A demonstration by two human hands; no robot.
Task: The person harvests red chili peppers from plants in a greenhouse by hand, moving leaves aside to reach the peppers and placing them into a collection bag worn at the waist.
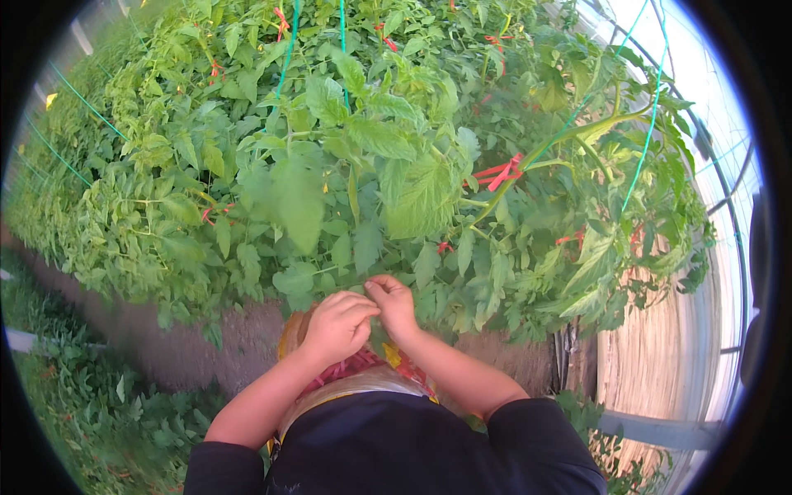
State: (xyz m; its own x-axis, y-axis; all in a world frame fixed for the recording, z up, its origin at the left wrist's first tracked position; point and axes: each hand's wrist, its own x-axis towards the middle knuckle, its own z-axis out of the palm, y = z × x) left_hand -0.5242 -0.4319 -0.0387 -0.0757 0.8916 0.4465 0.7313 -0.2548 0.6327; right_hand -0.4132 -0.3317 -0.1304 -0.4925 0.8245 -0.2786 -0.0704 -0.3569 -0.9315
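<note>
My left hand (343, 325) and my right hand (394, 307) meet at the lower edge of the tomato foliage (297, 276), in front of my waist. The left fingers curl inward, their tips next to the right hand. On the right hand, thumb and forefinger come together beside green leaves. Whether anything small is pinched between the fingers cannot be made out. Below both hands, a bag (383, 378) at my waist holds a bundle of red strips (346, 366). A red tie (508, 172) is knotted around a thick tomato stem (568, 134) to the upper right.
Green twines (289, 52) run up through the dense plants. More red ties (216, 71) show among the leaves. Bare soil (229, 346) lies beneath the row, with another row of plants (130, 421) at lower left. Clear plastic sheeting (656, 346) and a curved frame pipe (721, 161) border the right.
</note>
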